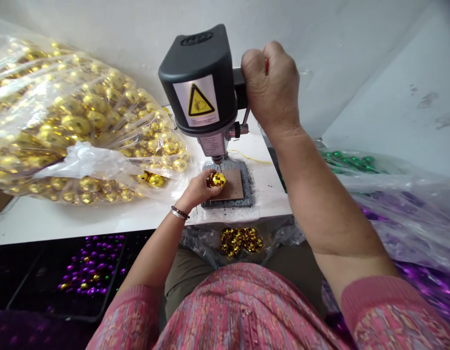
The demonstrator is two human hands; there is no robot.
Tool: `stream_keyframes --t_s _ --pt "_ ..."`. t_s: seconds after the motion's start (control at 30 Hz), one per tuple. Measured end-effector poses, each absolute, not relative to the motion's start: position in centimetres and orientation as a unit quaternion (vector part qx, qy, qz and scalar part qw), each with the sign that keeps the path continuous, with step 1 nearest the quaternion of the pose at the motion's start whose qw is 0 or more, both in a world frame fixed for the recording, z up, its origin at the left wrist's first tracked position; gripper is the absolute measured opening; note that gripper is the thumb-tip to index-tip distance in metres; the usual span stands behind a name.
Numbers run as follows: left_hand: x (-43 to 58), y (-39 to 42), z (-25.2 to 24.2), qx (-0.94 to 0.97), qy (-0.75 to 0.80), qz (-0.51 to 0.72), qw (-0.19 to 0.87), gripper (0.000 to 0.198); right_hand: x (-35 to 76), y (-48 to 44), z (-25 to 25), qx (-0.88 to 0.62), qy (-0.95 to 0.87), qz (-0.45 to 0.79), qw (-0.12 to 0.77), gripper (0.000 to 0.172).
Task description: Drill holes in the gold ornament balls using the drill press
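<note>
The left hand [200, 188] pinched a gold ball [219, 180] at the brown board [235, 183] near the table's [137, 218] front edge; the right hand [273, 87] (raised higher) gripped the drill press's [197, 80] handle [267, 65]

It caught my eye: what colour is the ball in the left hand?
The ball is shiny gold, showing best in the head view.

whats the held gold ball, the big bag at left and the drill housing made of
Held gold ball: perhaps metallized plastic, shiny facets; core hidden. Big bag: clear plastic film, glossy creases, gold showing through. Drill housing: probably molded plastic, satin black, soft highlights.
</note>
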State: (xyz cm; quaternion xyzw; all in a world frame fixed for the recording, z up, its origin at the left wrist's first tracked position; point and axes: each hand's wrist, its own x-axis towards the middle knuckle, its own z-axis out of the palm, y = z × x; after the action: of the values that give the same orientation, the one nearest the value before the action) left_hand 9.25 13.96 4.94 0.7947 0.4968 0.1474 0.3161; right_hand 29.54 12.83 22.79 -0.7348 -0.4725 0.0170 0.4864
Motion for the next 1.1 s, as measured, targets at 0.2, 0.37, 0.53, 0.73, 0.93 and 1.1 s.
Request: stream_keyframes --t_s 0.2,0.37,0.53,0.73,0.93,1.1 --pt "10.3 15.1 5.3 0.838 0.461 0.114 0.269 0.049 29.6 12.5 22.1 -0.66 -0.477 0.046 0.578 0.04" --pt "11.0 15.9 4.1 0.818 0.445 0.133 0.339 0.062 29.4 12.1 22.0 -0.651 -0.475 0.057 0.59 0.046" --pt "11.1 16.1 2.8 0.759 0.446 0.157 0.447 0.072 29.3 11.6 22.4 -0.65 -0.481 0.067 0.585 0.046" --pt "11.1 15.8 2.4 0.751 0.45 0.171 0.452 0.073 29.2 9.7 21.3 -0.612 -0.506 0.036 0.607 0.042" --pt "11.0 15.8 1.7 0.763 0.446 0.191 0.427 0.077 29.4 7.2 18.4 -0.559 -0.563 -0.02 0.608 0.026" --pt "10.9 15.7 1.4 0.774 0.442 0.196 0.41 0.079 29.6 5.9 16.2 -0.569 -0.597 -0.053 0.563 0.014"
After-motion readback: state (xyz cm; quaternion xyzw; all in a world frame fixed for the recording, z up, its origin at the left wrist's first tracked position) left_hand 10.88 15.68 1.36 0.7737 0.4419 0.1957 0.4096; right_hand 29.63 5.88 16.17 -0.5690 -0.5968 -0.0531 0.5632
